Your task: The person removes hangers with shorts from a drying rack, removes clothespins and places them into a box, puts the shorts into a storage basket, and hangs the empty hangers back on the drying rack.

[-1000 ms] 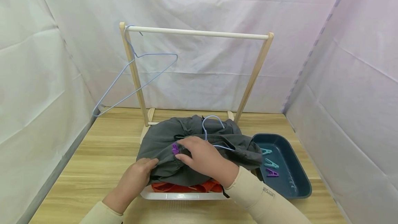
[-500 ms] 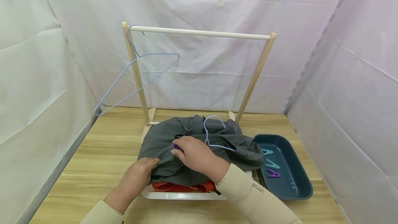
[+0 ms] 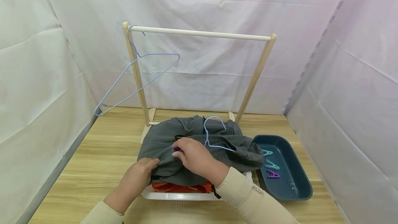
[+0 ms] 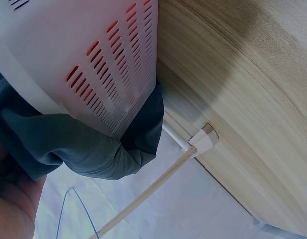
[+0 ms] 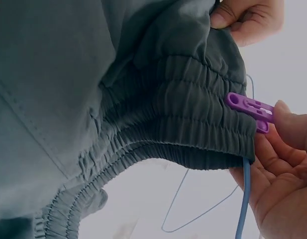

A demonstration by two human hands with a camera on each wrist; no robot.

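Note:
Grey trousers point(image 3: 169, 132) lie bunched over a white laundry basket point(image 3: 183, 196), with orange-red cloth beneath them. A light-blue wire hanger point(image 3: 206, 134) runs into their elastic waistband point(image 5: 193, 104). My right hand point(image 3: 194, 155) pinches a purple clothespin point(image 5: 240, 102) by its handle ends; its other end lies over the waistband edge near the hanger wire. My left hand point(image 3: 140, 175) pinches the trousers' fabric at the left side, its fingers partly hidden under the cloth.
Behind the basket stands a wooden rack with a white rail point(image 3: 199, 33). Another blue hanger point(image 3: 138, 89) hangs at the rail's left end. On the right, a dark blue tray point(image 3: 290, 179) holds two teal clothespins point(image 3: 271, 165) and one purple clothespin point(image 3: 273, 174).
My right hand has moved slightly left and its fingers have come together over the purple clothespin, which was more exposed a second ago. My left hand keeps its grip on the trousers.

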